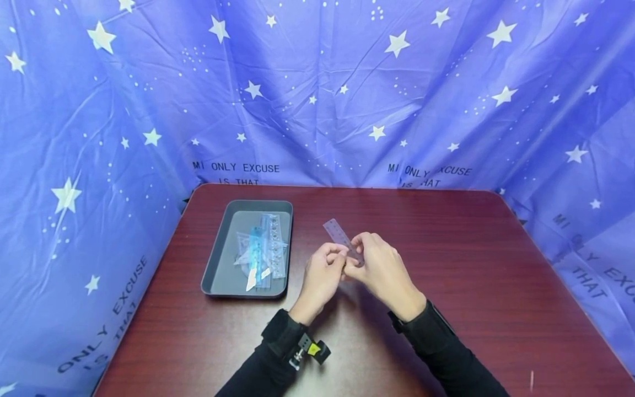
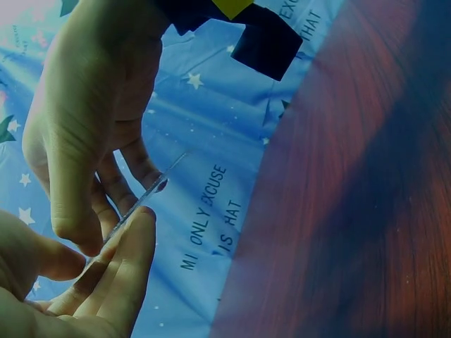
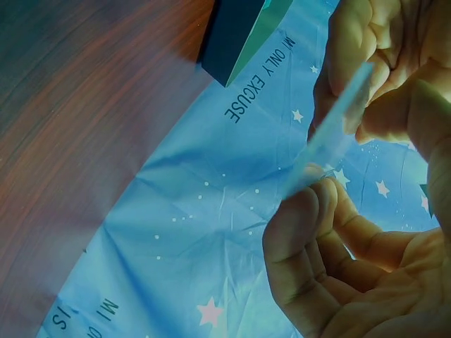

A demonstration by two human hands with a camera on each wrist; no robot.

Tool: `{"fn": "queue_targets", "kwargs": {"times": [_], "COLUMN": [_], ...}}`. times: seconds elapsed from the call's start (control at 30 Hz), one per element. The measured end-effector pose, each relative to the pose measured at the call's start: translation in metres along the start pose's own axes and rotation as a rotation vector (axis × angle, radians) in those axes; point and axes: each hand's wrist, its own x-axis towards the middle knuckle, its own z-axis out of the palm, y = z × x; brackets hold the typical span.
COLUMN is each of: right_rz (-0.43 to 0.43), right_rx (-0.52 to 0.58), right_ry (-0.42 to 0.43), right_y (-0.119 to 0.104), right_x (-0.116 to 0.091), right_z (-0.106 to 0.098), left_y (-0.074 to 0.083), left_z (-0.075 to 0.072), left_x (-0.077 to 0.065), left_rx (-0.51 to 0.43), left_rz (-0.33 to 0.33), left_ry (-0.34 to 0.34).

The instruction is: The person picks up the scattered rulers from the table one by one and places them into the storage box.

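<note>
A clear, purplish plastic ruler (image 1: 338, 232) is held tilted above the table between both hands. My left hand (image 1: 317, 278) pinches its near part with curled fingers and thumb. From the other side my right hand (image 1: 384, 270) grips the same near part, the fingertips of both hands nearly meeting. In the left wrist view the ruler (image 2: 171, 167) shows almost edge-on, with fingertips on either side of it. The right wrist view shows the ruler (image 3: 331, 130) as a pale strip between the hands. Fingers hide its near end in the head view.
Left of the hands stands a dark grey tray (image 1: 214, 264). Several clear and blue rulers (image 1: 256, 251) and other clear plastic pieces lie overlapped in it. Below is a reddish-brown table (image 1: 476, 275), with a blue star-patterned curtain (image 1: 317, 110) around its far and side edges.
</note>
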Motion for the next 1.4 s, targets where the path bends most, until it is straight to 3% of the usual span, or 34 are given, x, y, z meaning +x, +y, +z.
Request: {"fn": "queue_targets", "kwargs": {"times": [0.13, 0.27, 0.4, 0.53, 0.8, 0.93, 1.17, 1.33, 1.4], "right_rz": [-0.034, -0.107, -0.155, -0.155, -0.115, -0.071, 0.030, 0.068, 0.073], "right_rx": [-0.005, 0.001, 0.006, -0.001, -0.056, -0.070, -0.085, -0.091, -0.094], "right_ry": [0.006, 0.003, 0.014, 0.028, -0.010, -0.048, -0.101, -0.111, -0.109], "right_y": [0.001, 0.005, 0.008, 0.014, 0.034, 0.046, 0.064, 0.075, 0.079], "right_x": [-0.001, -0.004, -0.005, -0.007, -0.015, -0.019, -0.023, -0.026, -0.026], "right_z": [0.000, -0.001, -0.005, -0.011, -0.023, -0.027, -0.035, -0.040, -0.041], "left_y": [0.001, 0.006, 0.014, 0.020, 0.028, 0.029, 0.019, 0.010, 0.006], "left_z": [-0.002, -0.010, -0.024, -0.043, -0.088, -0.111, -0.142, -0.156, -0.161], "left_x": [0.002, 0.007, 0.015, 0.025, 0.038, 0.040, 0.042, 0.045, 0.047], "left_rx": [0.031, -0.026, -0.084, -0.042, 0.266, 0.413, 0.704, 0.897, 0.929], "left_rz": [0.014, 0.028, 0.040, 0.038, 0.011, -0.017, 0.027, -0.037, -0.061], "left_ry": [0.007, -0.002, 0.014, 0.062, 0.189, 0.186, 0.204, 0.224, 0.220]}}
